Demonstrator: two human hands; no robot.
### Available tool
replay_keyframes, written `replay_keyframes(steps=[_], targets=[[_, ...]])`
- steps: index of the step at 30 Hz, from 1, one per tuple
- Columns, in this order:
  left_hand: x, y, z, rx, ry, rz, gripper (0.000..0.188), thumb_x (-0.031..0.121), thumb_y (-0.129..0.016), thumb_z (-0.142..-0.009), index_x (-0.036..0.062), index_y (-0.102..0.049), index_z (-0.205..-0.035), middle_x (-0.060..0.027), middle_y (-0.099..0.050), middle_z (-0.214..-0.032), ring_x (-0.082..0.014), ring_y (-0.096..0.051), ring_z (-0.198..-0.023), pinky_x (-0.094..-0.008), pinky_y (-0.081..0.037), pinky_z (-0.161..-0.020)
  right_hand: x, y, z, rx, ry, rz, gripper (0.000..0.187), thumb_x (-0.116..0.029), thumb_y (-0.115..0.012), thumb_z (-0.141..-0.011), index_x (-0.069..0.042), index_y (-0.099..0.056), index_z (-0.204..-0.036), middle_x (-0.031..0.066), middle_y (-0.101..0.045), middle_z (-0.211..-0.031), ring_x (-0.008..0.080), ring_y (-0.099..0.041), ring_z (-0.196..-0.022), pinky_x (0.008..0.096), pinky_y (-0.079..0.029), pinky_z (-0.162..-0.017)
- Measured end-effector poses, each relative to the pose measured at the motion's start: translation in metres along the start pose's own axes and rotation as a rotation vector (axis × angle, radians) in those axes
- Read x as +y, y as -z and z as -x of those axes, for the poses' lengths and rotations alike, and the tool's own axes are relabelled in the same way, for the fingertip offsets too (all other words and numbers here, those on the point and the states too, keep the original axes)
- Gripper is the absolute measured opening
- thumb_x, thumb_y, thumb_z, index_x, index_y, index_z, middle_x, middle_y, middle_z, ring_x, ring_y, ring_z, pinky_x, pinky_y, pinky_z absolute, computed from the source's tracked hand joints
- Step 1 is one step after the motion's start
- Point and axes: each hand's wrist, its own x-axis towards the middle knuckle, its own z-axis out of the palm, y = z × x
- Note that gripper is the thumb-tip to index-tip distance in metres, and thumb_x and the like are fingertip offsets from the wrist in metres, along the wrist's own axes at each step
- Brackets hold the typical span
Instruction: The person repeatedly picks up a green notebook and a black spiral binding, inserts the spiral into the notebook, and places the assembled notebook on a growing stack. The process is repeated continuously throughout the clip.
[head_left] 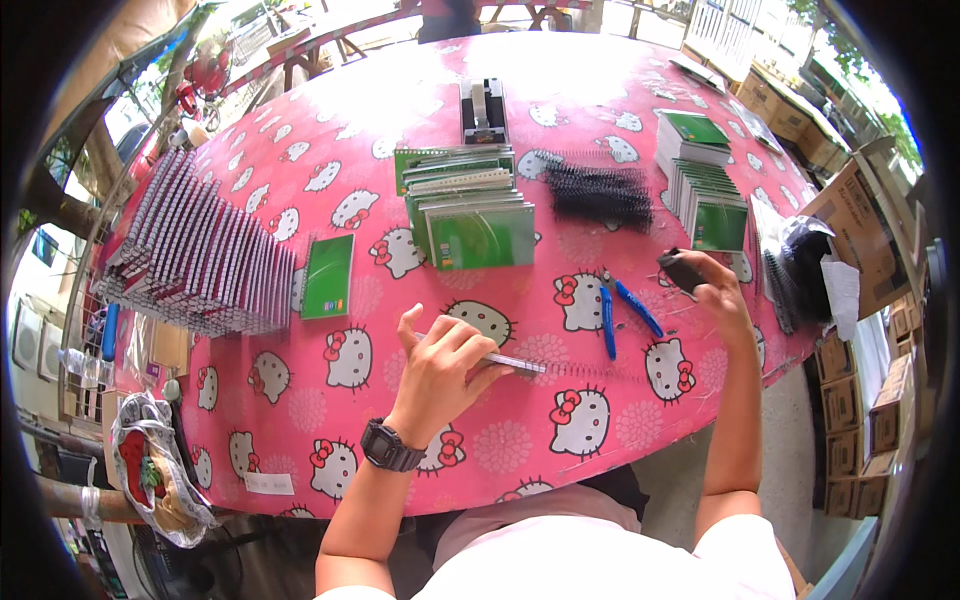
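My left hand (450,358), with a watch on its wrist, grips a thin notebook (520,364) seen edge-on near the middle of the table. A dark wire coil (595,376) runs along the notebook's edge and sticks out past its right end. Out to the right, my right hand (720,292) is closed on a small black block-like thing (680,271), whose kind I cannot make out. Between my hands, a tool with blue handles (608,325), apparently pliers, lies on the table.
A pink patterned cloth (510,445) covers the table. Green notebooks (480,238) stand in a row ahead, with black coils (600,195) beside them. More notebooks stand at right (718,222) and in a long row at left (200,260). One green notebook (328,277) lies apart.
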Motion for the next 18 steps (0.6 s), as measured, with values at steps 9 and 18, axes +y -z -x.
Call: replay_keyframes(steps=[9, 18], targets=[[0.002, -0.003, 0.009, 0.038, -0.008, 0.055, 0.022, 0.029, -0.078, -0.069, 0.0169, -0.064, -0.079, 0.0061, -0.06, -0.076, -0.0133, -0.058, -0.081, -0.0468, -0.022, -0.1, -0.027, -0.115, -0.02, -0.413, 0.033, 0.172, 0.049, -0.043, -0.075, -0.072, -0.005, -0.068, -0.102, 0.01, -0.061, -0.098, 0.0225, -0.054, -0.101, 0.0372, -0.041, -0.091], [-0.002, -0.004, 0.008, 0.077, 0.071, 0.172, 0.062, 0.027, -0.083, -0.063, 0.0187, -0.055, -0.118, 0.0071, -0.062, -0.074, -0.0112, -0.06, -0.079, -0.0472, -0.021, -0.102, -0.033, -0.117, -0.035, -0.461, -0.027, -0.097, 0.045, -0.043, -0.071, -0.075, -0.003, -0.069, -0.097, 0.0114, -0.062, -0.101, 0.023, -0.057, -0.096, 0.0349, -0.043, -0.087]])
